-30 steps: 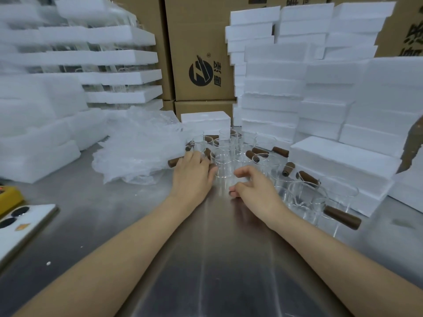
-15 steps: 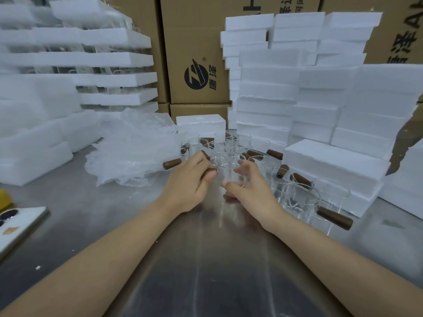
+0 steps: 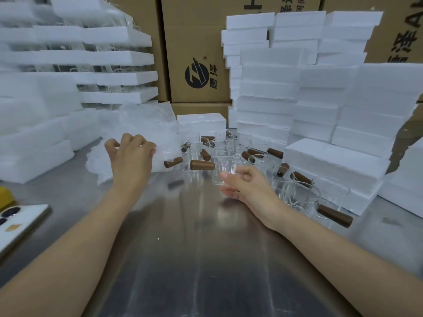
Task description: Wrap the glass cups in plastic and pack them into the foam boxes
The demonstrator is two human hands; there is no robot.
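Note:
My left hand [image 3: 131, 156] is over the crumpled heap of clear plastic wrap [image 3: 146, 126] at the back left, its fingers curled into the plastic. My right hand [image 3: 248, 187] holds one clear glass cup [image 3: 225, 165] by its side on the steel table [image 3: 183, 259]. Several more glass cups [image 3: 259, 145] with brown wooden handles stand and lie behind and to the right of it. The nearest one [image 3: 299, 195] is at the right. A single white foam box [image 3: 201, 121] sits behind the cups.
Stacks of white foam boxes [image 3: 267, 106] rise at the right and back, one low box [image 3: 332, 156] beside the cups. Foam trays [image 3: 114, 58] pile at the left. Cardboard cartons [image 3: 194, 42] stand behind. A phone [image 3: 20, 223] and a yellow object [image 3: 4, 197] lie front left.
My left hand left the cup and moved left and back onto the plastic heap. My right hand stays on the cup. The view tilted up slightly.

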